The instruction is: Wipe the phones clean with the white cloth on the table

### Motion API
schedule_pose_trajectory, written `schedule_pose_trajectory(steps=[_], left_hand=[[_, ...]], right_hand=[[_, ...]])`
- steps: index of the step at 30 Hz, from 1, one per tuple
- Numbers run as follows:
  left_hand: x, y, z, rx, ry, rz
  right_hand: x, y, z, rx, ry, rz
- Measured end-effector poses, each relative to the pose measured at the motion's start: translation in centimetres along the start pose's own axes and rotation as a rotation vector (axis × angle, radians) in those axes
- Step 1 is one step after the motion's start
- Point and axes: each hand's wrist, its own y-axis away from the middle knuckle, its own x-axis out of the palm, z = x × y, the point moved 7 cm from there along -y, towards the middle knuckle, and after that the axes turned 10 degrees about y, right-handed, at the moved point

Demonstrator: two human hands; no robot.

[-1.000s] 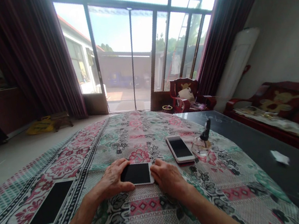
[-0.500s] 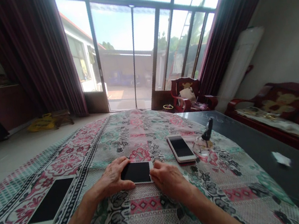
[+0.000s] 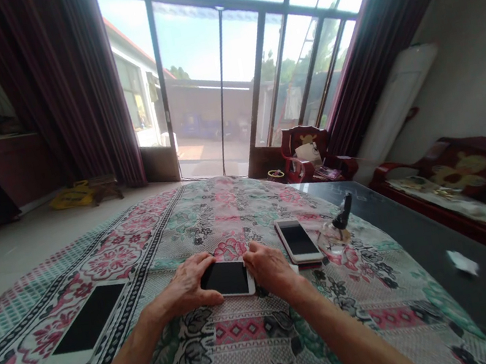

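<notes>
A white phone with a dark screen (image 3: 225, 278) lies sideways on the patterned tablecloth (image 3: 245, 362). My left hand (image 3: 190, 285) grips its left end, thumb at the near edge and fingers at the far edge. At the phone's upper right corner is my right hand (image 3: 270, 268), its fingers curled together; what they pinch, if anything, is hidden. A second white phone (image 3: 299, 239) rests on a reddish case or phone to the right. On the left lies a larger white tablet (image 3: 85, 325) with a dark screen.
A clear glass container (image 3: 334, 237) with a black object (image 3: 343, 211) standing in it is at the right of the cloth. Beyond lies a dark tabletop (image 3: 424, 238) with a crumpled white piece (image 3: 463, 262). Red wooden seats (image 3: 455, 171) and glass doors stand behind.
My right hand has moved up along the phone's right end, from its lower side to the upper corner. My left hand keeps its hold. The whole view has shifted slightly.
</notes>
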Motion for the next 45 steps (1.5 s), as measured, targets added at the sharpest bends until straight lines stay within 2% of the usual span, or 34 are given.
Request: schedule_pose_trajectory(steps=[5,8,11,17,21,30,33,40,45], left_hand=[[0.0,-0.2,0.1,0.013,-0.017,-0.014],[0.2,-0.5,0.4,0.017,-0.020,-0.019],[0.3,-0.5,0.7,0.018,-0.016,-0.017],[0.1,-0.2,0.4,0.006,-0.017,-0.013],[0.0,-0.1,0.0,0.013,-0.020,-0.002],[0.1,-0.2,0.2,0.037,0.011,-0.030],[0.1,-0.3,0.3,0.030,0.006,-0.034],[0.0,-0.2,0.2,0.031,0.013,-0.030],[0.0,-0.3,0.3,0.035,0.007,-0.037]], right_hand=[[0.2,3.4,1.3,-0.059,-0.011,-0.017],[0.5,4.2,1.5,-0.074,-0.026,-0.020],[0.5,3.4,1.1,-0.070,-0.040,-0.033],[0.5,0.1,-0.2,0.004,-0.035,-0.020],[0.6,-0.2,-0.4,0.024,-0.037,-0.015],[0.7,4.7,2.0,-0.088,-0.085,-0.066],[0.6,5.4,2.2,-0.127,-0.112,-0.055],[0.1,3.8,1.0,-0.089,-0.190,-0.079],[-0.2,1.9,2.7,-0.110,-0.136,-0.053]])
